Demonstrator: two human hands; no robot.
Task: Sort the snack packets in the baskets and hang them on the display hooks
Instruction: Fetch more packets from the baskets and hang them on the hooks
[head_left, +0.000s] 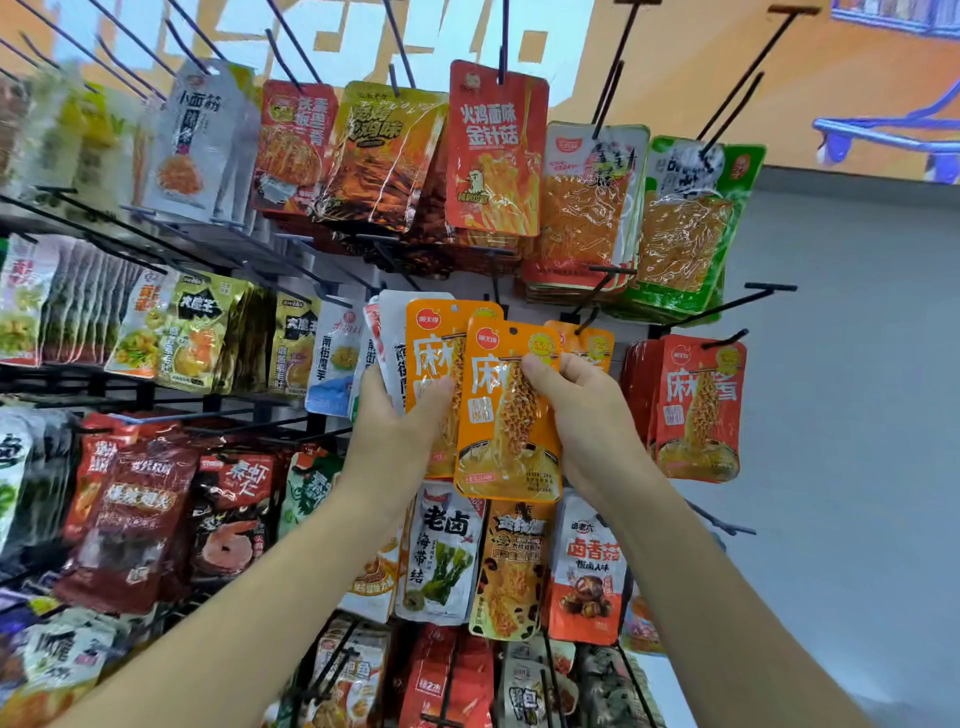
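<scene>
The glossy orange plastic snack packet, flat and round-cornered with a punched hole near its top, was held up before the black wire display rack. The right hand pinched its upper right edge, the grip clamped on the film. The left hand had its grip closed round a fanned bunch: a matching second orange packet and plain white foil packets behind it. More hanging orange packets showed just behind the right knuckles, partly hidden. Beside them hung crinkled red noodle packets, under a bare black metal hook. A tall red mushroom packet hung above, and a white seaweed packet below, partly covered by the held packets. A smooth grey wall stood to the right.
</scene>
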